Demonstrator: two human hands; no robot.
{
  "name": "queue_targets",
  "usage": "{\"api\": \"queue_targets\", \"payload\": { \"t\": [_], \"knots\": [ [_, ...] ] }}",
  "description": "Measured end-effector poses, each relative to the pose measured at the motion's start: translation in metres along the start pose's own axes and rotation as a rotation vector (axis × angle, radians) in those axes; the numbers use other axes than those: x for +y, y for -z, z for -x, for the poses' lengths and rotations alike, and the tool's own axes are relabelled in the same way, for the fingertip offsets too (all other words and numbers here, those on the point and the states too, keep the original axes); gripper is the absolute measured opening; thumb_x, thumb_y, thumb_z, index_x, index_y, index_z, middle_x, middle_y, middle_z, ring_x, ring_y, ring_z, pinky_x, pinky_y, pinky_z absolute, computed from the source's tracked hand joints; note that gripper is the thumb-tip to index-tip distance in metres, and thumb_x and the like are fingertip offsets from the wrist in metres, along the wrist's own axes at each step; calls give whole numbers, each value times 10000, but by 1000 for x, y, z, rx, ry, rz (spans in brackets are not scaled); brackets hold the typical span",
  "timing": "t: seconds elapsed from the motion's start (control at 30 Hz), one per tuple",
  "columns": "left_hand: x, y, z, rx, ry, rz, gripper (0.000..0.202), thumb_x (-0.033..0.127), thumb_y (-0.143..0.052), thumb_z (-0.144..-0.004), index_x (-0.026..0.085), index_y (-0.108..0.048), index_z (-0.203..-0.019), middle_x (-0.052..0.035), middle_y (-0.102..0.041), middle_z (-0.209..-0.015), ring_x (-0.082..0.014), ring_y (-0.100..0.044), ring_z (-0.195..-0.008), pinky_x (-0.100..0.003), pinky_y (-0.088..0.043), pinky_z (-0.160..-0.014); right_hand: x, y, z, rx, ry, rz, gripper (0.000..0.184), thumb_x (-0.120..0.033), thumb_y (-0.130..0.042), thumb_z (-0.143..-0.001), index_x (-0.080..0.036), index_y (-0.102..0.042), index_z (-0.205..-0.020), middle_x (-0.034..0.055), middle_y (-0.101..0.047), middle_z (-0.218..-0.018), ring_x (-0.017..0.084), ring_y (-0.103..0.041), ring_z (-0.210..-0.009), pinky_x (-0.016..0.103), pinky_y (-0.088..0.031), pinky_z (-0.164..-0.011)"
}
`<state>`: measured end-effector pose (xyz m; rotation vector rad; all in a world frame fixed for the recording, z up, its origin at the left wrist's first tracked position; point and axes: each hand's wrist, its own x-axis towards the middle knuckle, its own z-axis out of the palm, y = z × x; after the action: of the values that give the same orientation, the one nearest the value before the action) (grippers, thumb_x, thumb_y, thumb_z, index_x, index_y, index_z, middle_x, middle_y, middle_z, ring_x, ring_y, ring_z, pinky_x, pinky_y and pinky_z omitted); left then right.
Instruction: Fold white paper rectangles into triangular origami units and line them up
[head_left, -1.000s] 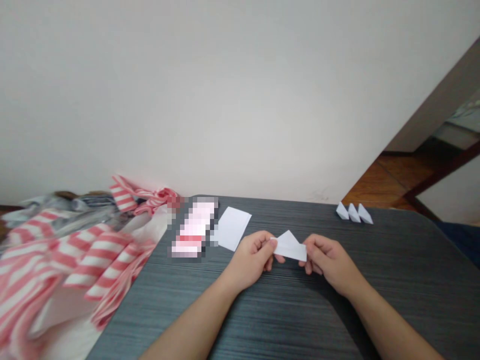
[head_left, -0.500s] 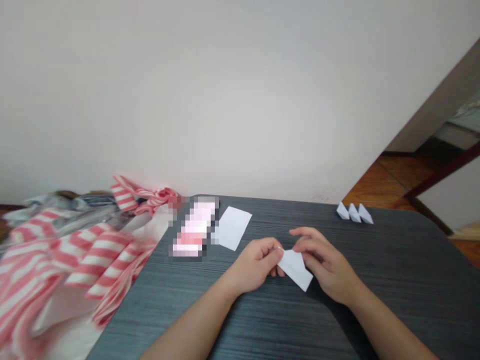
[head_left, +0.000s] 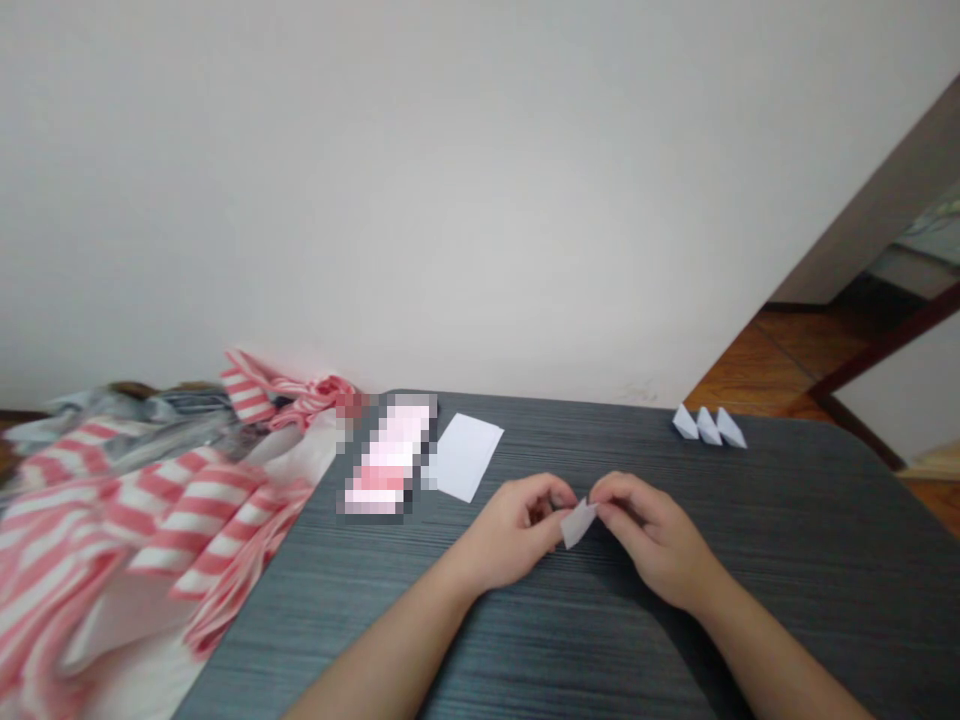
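A small folded piece of white paper (head_left: 578, 524) is held between my two hands, above the dark table (head_left: 495, 650). My left hand (head_left: 525, 530) pinches its left side between thumb and fingers. On the other side, my right hand (head_left: 645, 535) grips the upper right corner with thumb and forefinger. Part of the paper is hidden behind the fingers. White paper sheets (head_left: 469, 458) lie flat beyond my left hand. Three folded paper pieces (head_left: 709, 427), pointed like little boats, stand in a row near the far right edge.
A blurred-out pinkish rectangular object (head_left: 390, 450) lies at the table's far left. Beside the table, red-and-white striped cloth (head_left: 180, 520) is heaped with other fabric. A pale wall (head_left: 480, 200) rises directly behind the table. Wooden floor (head_left: 772, 355) shows at the right.
The paper has been turned and folded over, so less of it shows. My right hand has closed from loosely spread fingers to a pinch on its corner.
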<state>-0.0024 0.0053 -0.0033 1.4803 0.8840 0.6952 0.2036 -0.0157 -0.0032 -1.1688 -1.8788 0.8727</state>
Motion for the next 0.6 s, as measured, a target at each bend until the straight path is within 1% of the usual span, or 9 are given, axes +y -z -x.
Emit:
{"api": "queue_targets", "payload": {
  "t": [0.1, 0.23, 0.3, 0.43, 0.5, 0.6],
  "knots": [
    [-1, 1, -1, -4, 39, 69, 155, 303, -607, -840, 155, -640, -873, 15, -578, -648, -107, -521, -560, -207, -390, -532, 1, 1, 0, -2, 22, 11, 156, -221, -502, -953, -226, -657, -959, 58, -668, -904, 194, -627, -820, 304, -490, -737],
    [1, 3, 0, -7, 72, 89, 362, 435, -459, -937, 141, -666, -904, 4, -567, -583, -126, -530, -544, -227, -405, -543, 2, 2, 0, -14, 65, 44, 207, -200, -500, -952, -230, -688, -1035, 66, -682, -926, 197, -639, -835, 303, -491, -737],
    [1, 4, 1, -24, 62, 60, 405, 468, -450, -942, 132, -676, -919, 0, -568, -579, -127, -527, -543, -227, -395, -541, 2, 2, -1, -19, 73, 61, 223, -202, -505, -949, -234, -699, -1055, 67, -691, -914, 201, -645, -830, 308, -495, -739],
    [-1, 2, 2, -44, 68, -54, 320, 444, -583, -879, 139, -672, -853, 14, -559, -585, -105, -483, -525, -203, -324, -498, 2, 0, -3, -33, 59, 92, 222, -228, -519, -942, -235, -705, -1064, 69, -700, -906, 208, -653, -829, 312, -501, -743],
    [-2, 2, 1, -37, 89, -84, 303, 432, -590, -875, 142, -664, -826, 19, -554, -567, -101, -465, -514, -199, -304, -486, 3, -1, -3, -22, 27, 97, 215, -242, -528, -934, -231, -698, -1066, 67, -700, -903, 210, -651, -828, 311, -503, -741],
    [-2, 2, 1, -14, 99, -61, 304, 433, -569, -889, 145, -650, -838, 27, -545, -544, -102, -467, -505, -199, -320, -494, 3, -3, -2, -2, -37, 69, 219, -255, -537, -925, -226, -677, -1091, 55, -693, -886, 203, -643, -797, 297, -500, -715]
  ]
}}
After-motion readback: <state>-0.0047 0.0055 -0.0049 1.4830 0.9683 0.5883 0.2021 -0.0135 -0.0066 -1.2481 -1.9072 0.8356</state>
